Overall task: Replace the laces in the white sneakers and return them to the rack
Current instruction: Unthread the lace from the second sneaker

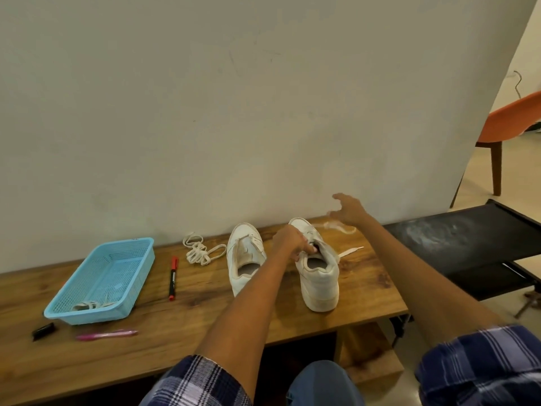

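On the wooden worktop [187, 323], the right-hand white leather sneaker [317, 273] lies heel toward the person. The left hand [289, 240] pinches its tongue; the right hand [349, 210], fingers spread, hovers beyond the toe, nearest the blurred white lace [341, 227].

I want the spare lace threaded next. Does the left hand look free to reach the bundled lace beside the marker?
Probably not yet: the left hand grips the tongue of the right sneaker. Once it lets go, the way looks open, with only the other sneaker standing between it and the bundled lace.
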`<state>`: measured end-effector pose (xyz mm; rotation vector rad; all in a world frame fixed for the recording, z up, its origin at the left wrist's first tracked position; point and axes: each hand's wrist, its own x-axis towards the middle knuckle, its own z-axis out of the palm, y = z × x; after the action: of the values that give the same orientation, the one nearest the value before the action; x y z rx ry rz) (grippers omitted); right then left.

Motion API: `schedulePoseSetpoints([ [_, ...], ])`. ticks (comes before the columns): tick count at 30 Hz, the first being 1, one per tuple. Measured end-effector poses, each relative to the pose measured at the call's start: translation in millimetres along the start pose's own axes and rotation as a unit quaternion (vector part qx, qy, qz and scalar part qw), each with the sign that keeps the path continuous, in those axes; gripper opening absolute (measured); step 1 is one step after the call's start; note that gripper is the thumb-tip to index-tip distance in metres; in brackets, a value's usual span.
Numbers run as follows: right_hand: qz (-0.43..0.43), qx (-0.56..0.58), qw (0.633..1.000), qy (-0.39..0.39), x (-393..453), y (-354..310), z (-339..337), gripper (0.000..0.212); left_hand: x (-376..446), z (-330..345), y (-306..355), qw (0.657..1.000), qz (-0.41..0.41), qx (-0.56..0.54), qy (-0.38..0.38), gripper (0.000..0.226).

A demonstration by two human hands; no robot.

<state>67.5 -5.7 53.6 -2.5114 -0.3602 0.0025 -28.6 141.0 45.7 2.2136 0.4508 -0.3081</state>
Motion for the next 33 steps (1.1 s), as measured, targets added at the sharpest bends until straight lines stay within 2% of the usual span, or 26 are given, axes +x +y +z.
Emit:
schedulePoseSetpoints([
  [1, 0.011, 0.011, 1.000, -0.018, -1, 0, -1, 0.048, 0, 0, 0, 1.000, 0.002, 0.001, -0.002, 0.044],
  [3, 0.021, 0.072, 0.996, -0.049, -7, -4, -5, 0.033, 1, -1, 0, 1.000, 0.013, -0.008, -0.006, 0.034],
  [5, 0.018, 0.056, 0.984, -0.165, -15, -14, -10, 0.024, 1, -4, 0, 0.999, 0.018, -0.033, -0.014, 0.025],
  [7, 0.006, -0.007, 0.965, -0.262, -21, -22, -7, 0.028, -1, -6, 0, 0.999, 0.013, -0.045, -0.015, 0.027],
  [9, -0.011, -0.047, 0.965, -0.259, -21, -25, 1, 0.027, -2, -6, 2, 0.999, 0.014, -0.030, -0.012, 0.031],
  [11, -0.026, -0.063, 0.966, -0.249, -20, -27, -1, 0.011, -3, -5, 4, 1.000, 0.011, -0.009, -0.010, 0.037],
  [14, 0.018, -0.070, 0.939, -0.336, -18, -34, -20, 0.017, -2, -6, 8, 0.999, -0.013, -0.002, -0.043, 0.039],
  [15, 0.025, -0.067, 0.940, -0.334, -16, -35, -27, 0.015, -2, -6, 9, 0.998, -0.017, -0.002, -0.056, 0.039],
  [16, 0.016, -0.057, 0.958, -0.280, -11, -35, -31, 0.015, -2, -5, 11, 0.998, -0.015, 0.006, -0.066, 0.038],
  [17, -0.005, -0.043, 0.985, -0.168, -5, -33, -33, 0.014, -2, -4, 12, 0.997, -0.011, 0.022, -0.071, 0.038],
  [18, -0.020, -0.024, 0.999, -0.022, 0, -31, -35, 0.009, -2, -3, 13, 0.997, -0.009, 0.038, -0.073, 0.039],
  [19, -0.032, -0.005, 0.994, 0.102, 2, -28, -36, 0.007, -3, -2, 13, 0.996, -0.007, 0.048, -0.073, 0.040],
  [20, -0.037, 0.007, 0.987, 0.157, 2, -29, -38, 0.018, -3, -3, 14, 0.996, -0.008, 0.053, -0.073, 0.040],
  [21, -0.041, 0.004, 0.988, 0.147, 0, -30, -38, 0.030, -3, -4, 13, 0.996, -0.011, 0.052, -0.075, 0.041],
  [23, -0.017, -0.057, 0.997, 0.051, -6, -33, -32, 0.045, -2, -7, 12, 0.996, -0.020, 0.029, -0.084, 0.044],
  [25, 0.038, -0.108, 0.992, -0.058, -18, -38, -26, 0.029, -1, -7, 11, 0.996, -0.029, 0.001, -0.089, 0.044],
  [26, 0.079, -0.090, 0.984, -0.133, -26, -42, -24, 0.018, -1, -7, 10, 0.996, -0.028, -0.004, -0.087, 0.042],
  [28, 0.128, -0.053, 0.958, -0.253, -39, -48, -14, 0.022, -1, -6, 7, 0.996, -0.017, -0.005, -0.083, 0.029],
  [30, 0.086, -0.085, 0.963, -0.241, -47, -48, 1, 0.025, 0, -5, 5, 0.997, 0.002, -0.013, -0.077, 0.016],
  [33, 0.020, -0.085, 0.985, -0.148, -53, -39, 19, 0.031, -2, -7, 2, 0.996, 0.031, -0.036, -0.071, 0.008],
])
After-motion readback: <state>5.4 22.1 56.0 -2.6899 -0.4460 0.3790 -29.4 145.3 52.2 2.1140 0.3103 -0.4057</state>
